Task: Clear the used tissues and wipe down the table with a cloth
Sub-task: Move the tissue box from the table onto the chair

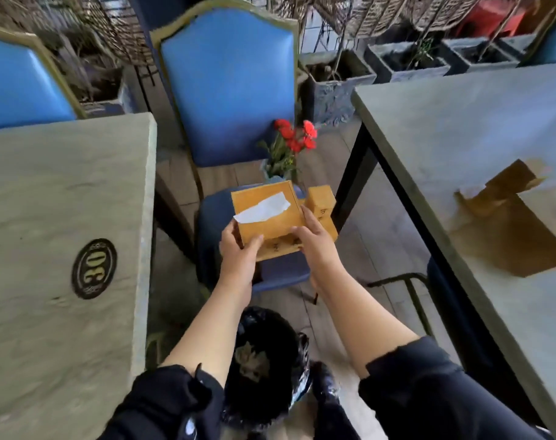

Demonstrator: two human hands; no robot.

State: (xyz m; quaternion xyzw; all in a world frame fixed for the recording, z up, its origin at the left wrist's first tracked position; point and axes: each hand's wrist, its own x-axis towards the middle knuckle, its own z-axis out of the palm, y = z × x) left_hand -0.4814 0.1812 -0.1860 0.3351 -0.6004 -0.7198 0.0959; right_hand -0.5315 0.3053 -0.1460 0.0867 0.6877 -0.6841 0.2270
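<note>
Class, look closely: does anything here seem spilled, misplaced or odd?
Yes. A brown liquid-like stain spreads across the grey table on the right. Also, both hands hold the yellow wooden tissue box over a blue chair seat, off any table.

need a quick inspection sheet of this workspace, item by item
surface: grey table on the left with a round number-30 plaque; grey table on the right bears a brown wet-looking patch.
job's things: wooden tissue box, white tissue sticking out of its slot; bin with black liner on the floor below; no cloth seen.
clutter: red flowers in a small vase beyond the box.
grippers: left hand and right hand both hold the box over a blue chair seat.
cables: nothing seen.
surroundings: blue padded chairs, grey planters, wooden floor.
</note>
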